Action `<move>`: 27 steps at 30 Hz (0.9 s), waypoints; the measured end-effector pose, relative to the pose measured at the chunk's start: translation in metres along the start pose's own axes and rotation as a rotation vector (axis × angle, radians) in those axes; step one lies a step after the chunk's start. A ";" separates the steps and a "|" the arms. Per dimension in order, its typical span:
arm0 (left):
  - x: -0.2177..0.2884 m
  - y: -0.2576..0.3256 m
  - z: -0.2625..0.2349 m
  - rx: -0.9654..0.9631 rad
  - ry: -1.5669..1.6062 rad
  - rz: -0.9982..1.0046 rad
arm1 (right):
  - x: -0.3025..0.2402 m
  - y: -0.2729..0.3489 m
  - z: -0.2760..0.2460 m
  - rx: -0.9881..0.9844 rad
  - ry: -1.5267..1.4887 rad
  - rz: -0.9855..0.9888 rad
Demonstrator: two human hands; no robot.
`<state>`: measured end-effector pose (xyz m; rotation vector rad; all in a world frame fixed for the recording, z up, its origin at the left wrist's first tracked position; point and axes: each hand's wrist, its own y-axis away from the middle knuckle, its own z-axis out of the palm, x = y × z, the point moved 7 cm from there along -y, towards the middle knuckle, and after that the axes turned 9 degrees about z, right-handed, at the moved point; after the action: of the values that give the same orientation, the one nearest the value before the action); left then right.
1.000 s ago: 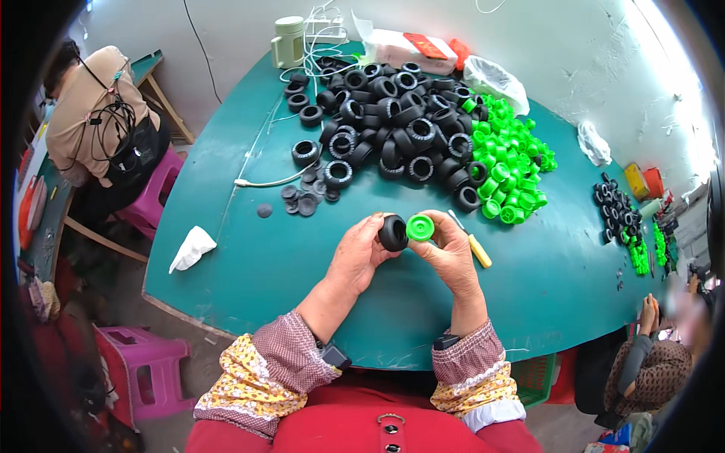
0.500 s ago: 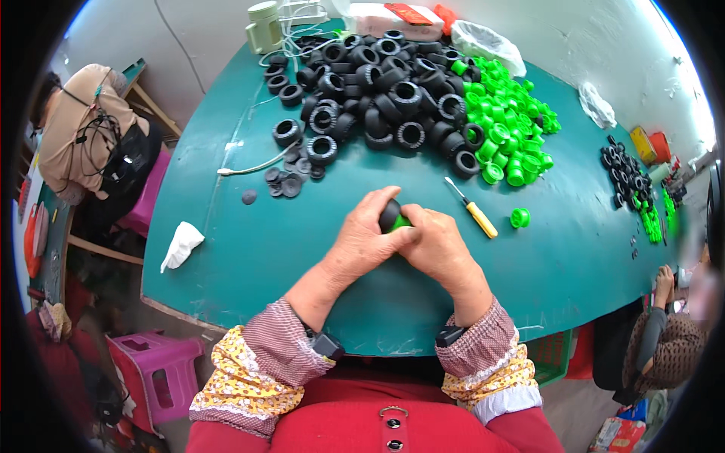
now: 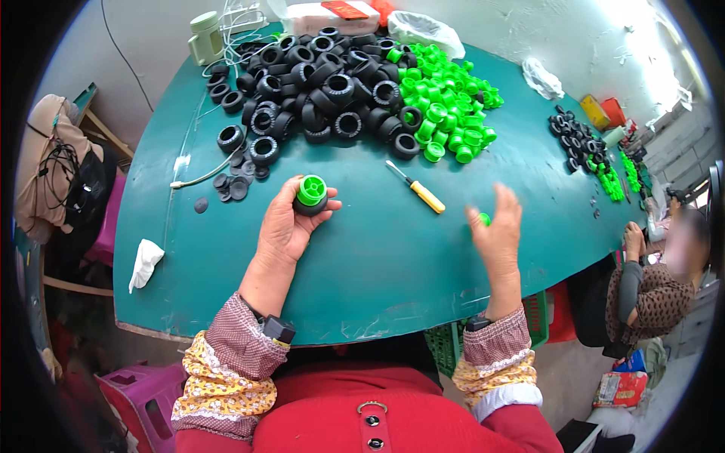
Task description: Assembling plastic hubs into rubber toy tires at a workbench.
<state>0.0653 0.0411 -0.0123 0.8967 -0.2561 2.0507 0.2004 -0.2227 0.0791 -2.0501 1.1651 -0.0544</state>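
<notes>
In my left hand (image 3: 291, 226) is a small toy wheel (image 3: 312, 193), a black tyre around a green spoked hub with its spokes facing up. My fingers curl round the tyre from below and the side. To the right, my right hand (image 3: 498, 234) is somewhat blurred, with a green wheel hub (image 3: 484, 219) between thumb and fingers, mostly hidden by them. Between my hands, nearer the right one, lies a screwdriver (image 3: 427, 196) with a yellow handle. Beyond them is a large heap of black tyres (image 3: 325, 90), with a pile of green hubs (image 3: 449, 113) against its right side.
Black discs (image 3: 238, 187) and a white cable (image 3: 198, 180) lie left of the tyres. A white tissue (image 3: 146, 264) rests near the table's left edge. A lidded cup (image 3: 205, 39) stands at the back. More tyres (image 3: 574, 140) lie far right, near another person (image 3: 653, 291).
My hands have parted. My left hand has moved left with the wheel, turning its green hub upward. My right hand has let go of the wheel and moved right to the loose green hub.
</notes>
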 end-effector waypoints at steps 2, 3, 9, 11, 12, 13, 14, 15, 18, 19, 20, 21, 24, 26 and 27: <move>-0.001 0.003 0.000 -0.004 -0.023 -0.004 | 0.024 0.015 0.021 -0.135 0.356 -0.028; 0.000 0.003 0.002 -0.018 -0.015 -0.004 | 0.033 0.020 0.032 -0.251 0.267 -0.018; 0.007 0.004 -0.005 -0.026 -0.060 0.034 | 0.020 -0.018 0.072 -0.281 0.163 -0.104; 0.008 0.005 -0.004 -0.041 -0.059 0.028 | 0.026 -0.033 0.089 -0.283 0.266 0.079; 0.007 0.004 -0.006 -0.055 -0.047 0.030 | 0.020 -0.036 0.096 -0.355 0.265 0.137; 0.009 0.005 -0.009 -0.035 -0.053 0.044 | 0.014 -0.036 0.103 -0.367 0.248 0.122; 0.009 0.006 -0.007 -0.035 -0.031 0.056 | 0.010 -0.037 0.104 -0.308 0.203 0.121; 0.009 0.006 -0.007 -0.036 -0.013 0.067 | 0.009 -0.037 0.107 -0.251 0.157 0.125; 0.007 0.003 -0.005 0.011 0.032 0.063 | 0.011 -0.042 0.112 -0.169 0.034 0.000; 0.006 0.003 -0.006 0.031 0.058 0.048 | 0.009 -0.043 0.113 -0.189 -0.018 0.005; 0.008 0.002 -0.006 0.025 0.064 0.048 | 0.003 -0.043 0.115 -0.205 0.000 -0.022; 0.007 0.002 -0.007 0.036 0.059 0.043 | -0.001 -0.042 0.115 -0.216 -0.003 -0.019; 0.005 0.000 -0.008 0.042 0.051 0.034 | -0.006 -0.037 0.115 -0.191 -0.070 -0.013; 0.005 0.001 -0.003 0.003 0.004 0.023 | -0.007 -0.036 0.114 -0.194 -0.093 -0.006; 0.005 0.002 -0.002 0.004 -0.001 0.021 | -0.008 -0.035 0.114 -0.193 -0.118 -0.003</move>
<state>0.0611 0.0442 -0.0098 0.9003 -0.2635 2.0712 0.2648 -0.1391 0.0234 -2.1908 1.1307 0.1813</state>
